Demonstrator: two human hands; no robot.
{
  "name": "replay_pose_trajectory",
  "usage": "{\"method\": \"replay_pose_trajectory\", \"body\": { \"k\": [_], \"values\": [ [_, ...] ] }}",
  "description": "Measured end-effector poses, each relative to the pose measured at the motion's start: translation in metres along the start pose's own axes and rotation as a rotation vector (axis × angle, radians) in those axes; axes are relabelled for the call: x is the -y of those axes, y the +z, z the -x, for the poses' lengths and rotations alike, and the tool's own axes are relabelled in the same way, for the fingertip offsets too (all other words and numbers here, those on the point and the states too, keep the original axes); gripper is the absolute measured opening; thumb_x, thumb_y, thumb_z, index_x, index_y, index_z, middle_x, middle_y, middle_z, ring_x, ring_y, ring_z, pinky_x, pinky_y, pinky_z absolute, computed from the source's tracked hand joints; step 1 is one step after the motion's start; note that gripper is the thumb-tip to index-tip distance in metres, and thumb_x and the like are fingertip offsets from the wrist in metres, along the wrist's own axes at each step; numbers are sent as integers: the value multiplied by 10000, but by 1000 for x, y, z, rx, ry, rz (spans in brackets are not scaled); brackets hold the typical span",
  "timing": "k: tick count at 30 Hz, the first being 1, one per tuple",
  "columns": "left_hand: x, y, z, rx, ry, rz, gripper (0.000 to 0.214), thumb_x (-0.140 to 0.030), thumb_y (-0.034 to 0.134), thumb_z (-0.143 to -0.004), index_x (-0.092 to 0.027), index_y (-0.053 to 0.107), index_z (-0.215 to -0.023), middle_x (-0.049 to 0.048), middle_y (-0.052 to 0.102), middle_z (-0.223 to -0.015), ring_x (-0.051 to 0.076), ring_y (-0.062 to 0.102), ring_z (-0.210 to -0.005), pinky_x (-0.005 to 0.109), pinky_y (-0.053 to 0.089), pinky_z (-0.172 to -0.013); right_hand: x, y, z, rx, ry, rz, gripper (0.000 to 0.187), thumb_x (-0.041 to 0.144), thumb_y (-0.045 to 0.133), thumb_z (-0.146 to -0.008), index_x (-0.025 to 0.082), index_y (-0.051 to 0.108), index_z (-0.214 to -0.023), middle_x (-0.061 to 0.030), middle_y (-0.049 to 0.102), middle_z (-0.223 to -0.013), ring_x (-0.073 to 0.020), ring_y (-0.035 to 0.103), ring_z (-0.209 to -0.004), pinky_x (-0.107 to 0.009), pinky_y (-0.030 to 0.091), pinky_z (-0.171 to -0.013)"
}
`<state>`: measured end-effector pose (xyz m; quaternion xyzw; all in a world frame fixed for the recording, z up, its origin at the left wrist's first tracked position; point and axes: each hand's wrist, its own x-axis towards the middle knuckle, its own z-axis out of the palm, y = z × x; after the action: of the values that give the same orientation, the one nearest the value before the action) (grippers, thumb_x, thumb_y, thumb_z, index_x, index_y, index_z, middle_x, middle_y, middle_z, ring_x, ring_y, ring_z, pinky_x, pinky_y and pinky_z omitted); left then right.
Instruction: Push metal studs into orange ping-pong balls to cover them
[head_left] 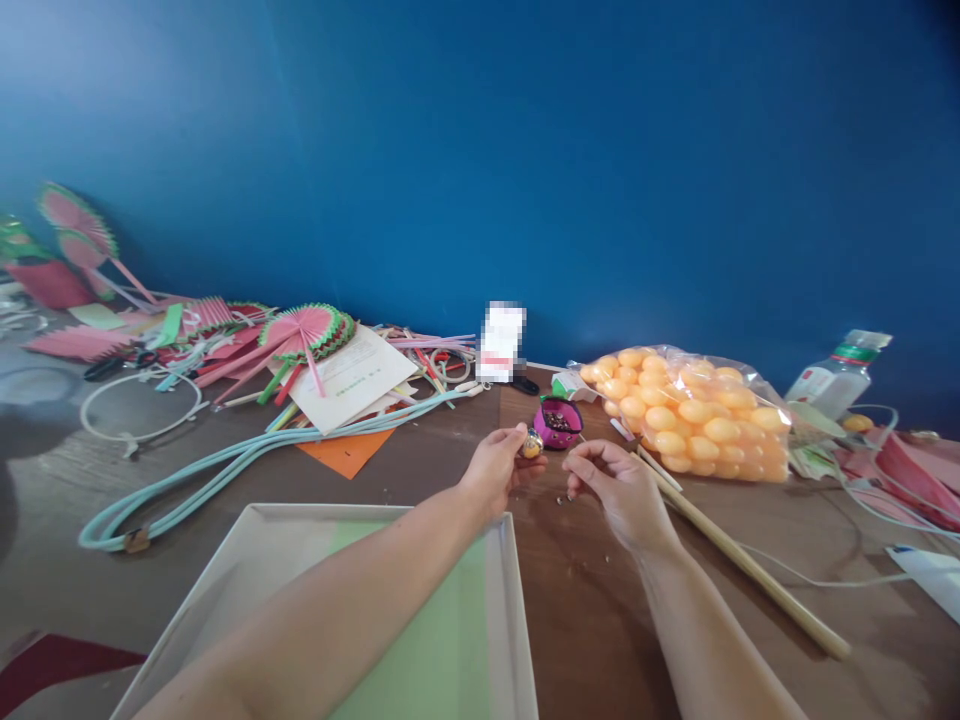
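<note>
My left hand (pixel 491 470) holds a small round ball (pixel 532 445) between thumb and fingers; it is partly orange-yellow, with shiny silvery bits on its surface. Just beyond the ball stands a small purple container (pixel 556 428) with many tiny dark and shiny pieces inside. To the right of the container, my right hand (pixel 611 490) is closed in a pinch, thumb against fingertips; whatever sits in the pinch is too small to make out. A few tiny shiny pieces (pixel 564 499) lie on the brown table below, between my hands.
A clear bag of orange balls (pixel 697 415) and a wooden stick (pixel 757 565) lie right. A white tray (pixel 520 620) with a green bottom sits under my left forearm. Left are a pale blue cord (pixel 225 470), paper fans (pixel 307 335) and sheets. A phone (pixel 501 345) leans by the blue wall.
</note>
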<state>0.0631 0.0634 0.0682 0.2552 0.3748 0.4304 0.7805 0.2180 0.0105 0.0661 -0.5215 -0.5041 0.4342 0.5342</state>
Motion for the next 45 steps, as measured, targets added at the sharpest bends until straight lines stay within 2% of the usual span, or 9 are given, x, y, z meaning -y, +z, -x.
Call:
{"method": "replay_pose_trajectory", "body": {
  "k": [5,12,17,24,29,36,45],
  "values": [
    [0,0,-1,-2,-13,36,149,-265,540,-858,-137,513,-788,31,590,-687,113,629,-582,215,536,-570,1,8,2,-11,0,-92,183,320,745,-724,190,625,-769,-17,664,-797,-132,609,-652,-258,515,-602],
    [2,-2,-4,19,-25,75,179,-287,557,-850,-132,532,-764,34,591,-681,114,622,-584,240,548,-606,5,17,3,11,31,-43,215,352,725,-741,196,588,-793,17,616,-581,-123,569,-525,-246,494,-528],
    [3,-2,-3,25,-19,89,189,-295,580,-836,-139,521,-747,30,589,-680,116,614,-590,263,552,-640,3,21,2,-11,64,10,231,397,715,-738,179,648,-777,-17,646,-656,-140,601,-593,-251,522,-537],
    [4,-2,-5,15,-5,62,194,-299,593,-826,-137,528,-743,28,590,-681,107,599,-564,264,551,-626,-4,21,-1,-33,115,-85,275,406,759,-680,190,679,-831,-22,675,-713,-145,628,-638,-250,540,-558],
    [5,-2,-4,41,4,13,187,-300,582,-835,-132,542,-763,39,606,-695,110,600,-547,269,543,-605,0,22,0,-46,111,-45,269,392,756,-687,186,674,-840,-26,680,-735,-140,627,-612,-250,536,-542],
    [7,-3,-5,-4,40,-30,221,-344,662,-772,-136,588,-758,37,629,-730,94,598,-587,236,517,-637,-2,23,-1,-95,76,-50,271,409,763,-670,202,672,-820,-4,669,-703,-139,625,-596,-247,533,-528],
    [8,-1,-4,45,91,5,109,-235,616,-809,-125,613,-812,39,622,-763,101,598,-643,259,504,-710,-5,22,-1,-90,102,-85,274,391,765,-675,189,659,-826,-17,683,-677,-142,641,-599,-245,540,-544]
  ]
}}
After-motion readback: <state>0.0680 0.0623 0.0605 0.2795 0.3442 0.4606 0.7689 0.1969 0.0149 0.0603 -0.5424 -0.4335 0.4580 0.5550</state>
